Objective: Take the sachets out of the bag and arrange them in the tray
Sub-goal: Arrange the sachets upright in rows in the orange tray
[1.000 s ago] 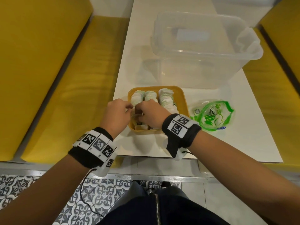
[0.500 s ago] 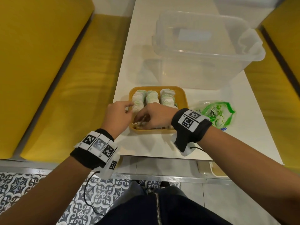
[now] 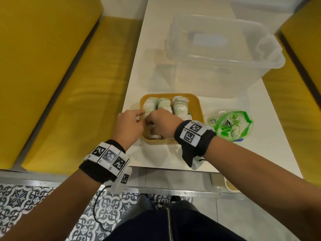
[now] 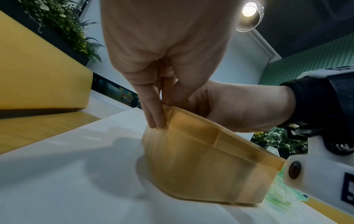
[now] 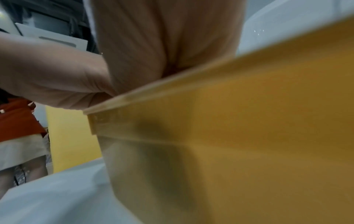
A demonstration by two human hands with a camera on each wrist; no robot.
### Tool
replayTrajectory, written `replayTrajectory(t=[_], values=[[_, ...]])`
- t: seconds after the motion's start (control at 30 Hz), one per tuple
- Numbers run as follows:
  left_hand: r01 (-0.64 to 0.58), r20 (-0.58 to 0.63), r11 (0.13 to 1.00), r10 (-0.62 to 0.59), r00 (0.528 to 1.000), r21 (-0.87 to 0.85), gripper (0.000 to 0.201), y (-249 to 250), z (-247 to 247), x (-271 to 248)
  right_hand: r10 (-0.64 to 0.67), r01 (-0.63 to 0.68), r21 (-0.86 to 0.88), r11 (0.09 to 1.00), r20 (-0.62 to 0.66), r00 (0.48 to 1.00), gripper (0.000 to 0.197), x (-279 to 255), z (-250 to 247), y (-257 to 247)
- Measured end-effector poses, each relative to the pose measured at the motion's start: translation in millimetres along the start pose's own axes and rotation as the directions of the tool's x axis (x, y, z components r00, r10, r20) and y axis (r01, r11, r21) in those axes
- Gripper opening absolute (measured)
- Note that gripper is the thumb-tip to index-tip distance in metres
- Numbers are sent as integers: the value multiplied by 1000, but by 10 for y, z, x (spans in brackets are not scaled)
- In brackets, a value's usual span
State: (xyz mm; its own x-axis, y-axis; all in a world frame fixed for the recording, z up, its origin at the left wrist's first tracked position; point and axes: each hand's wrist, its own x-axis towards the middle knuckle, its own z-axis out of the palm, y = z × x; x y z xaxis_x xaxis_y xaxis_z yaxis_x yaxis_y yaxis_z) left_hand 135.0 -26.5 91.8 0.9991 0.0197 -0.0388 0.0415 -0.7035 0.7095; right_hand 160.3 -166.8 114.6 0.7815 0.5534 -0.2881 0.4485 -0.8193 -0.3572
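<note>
Left hand [image 3: 127, 126]: shifted against tray [image 3: 199, 108] left rim, forefinger straight, holding nothing.
Right hand [image 3: 160, 123]: deeper over near-left corner, curled; grasp unclear.
Sachets [image 3: 163, 104]: far-edge rows unchanged; arranging continues.

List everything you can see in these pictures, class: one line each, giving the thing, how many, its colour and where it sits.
tray: one, orange-yellow, near edge of the table
sachets: three rows, white and green, in the tray's far half
bag: one, clear with green print, right of the tray
storage box: one, clear plastic, beyond the tray
table: one, white
benches: two, yellow, either side of the table
left hand: fingers touching the tray's left rim
right hand: fingers curled down inside the tray; what they hold is hidden
</note>
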Motion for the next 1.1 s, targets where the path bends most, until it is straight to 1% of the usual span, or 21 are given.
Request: replayTrajectory(t=[0.1,0.2,0.23,0.3,0.37,0.4,0.47,0.53,0.63,0.73,0.8,0.87,1.03,1.1], values=[[-2,-1,1000,2,1000,6,30,-6,1,-15,89,-90,-6,996,-95,991,25,48,52,-21],[-27,9,999,27,1000,37,31,-5,-13,-39,167,-160,73,984,-97,981,18,74,116,-3],[-60,2,996,60,998,68,29,0,-25,-52,173,-162,102,981,-100,980,18,74,117,12],[-164,-21,972,170,985,169,24,28,-63,-77,171,-153,158,976,-112,979,18,47,77,50],[-240,-20,925,257,966,294,18,72,-117,-93,169,-146,182,972,-115,979,28,5,34,105],[-242,-3,904,259,966,353,17,93,-144,-96,177,-155,174,972,-117,977,33,-19,20,130],[-200,48,867,201,978,457,19,127,-184,-75,197,-181,127,975,-127,972,33,-56,13,159],[-184,101,834,154,983,521,21,154,-198,-25,212,-200,95,975,-137,968,24,-83,27,156],[-216,158,793,152,976,570,18,199,-188,62,226,-213,97,972,-161,961,10,-113,47,112],[-279,178,757,215,960,591,15,213,-176,144,214,-190,133,973,-190,958,15,-116,53,97],[-307,177,756,251,952,579,14,214,-172,194,176,-152,133,980,-200,964,18,-107,58,104],[-313,185,760,252,950,569,15,214,-172,240,165,-140,126,982,-215,963,18,-88,73,118],[-305,195,758,234,952,577,17,214,-143,292,271,-231,177,957,-250,930,13,9,137,131],[-303,198,768,231,953,565,20,206,-140,274,280,-236,191,953,-245,928,10,20,131,133]])
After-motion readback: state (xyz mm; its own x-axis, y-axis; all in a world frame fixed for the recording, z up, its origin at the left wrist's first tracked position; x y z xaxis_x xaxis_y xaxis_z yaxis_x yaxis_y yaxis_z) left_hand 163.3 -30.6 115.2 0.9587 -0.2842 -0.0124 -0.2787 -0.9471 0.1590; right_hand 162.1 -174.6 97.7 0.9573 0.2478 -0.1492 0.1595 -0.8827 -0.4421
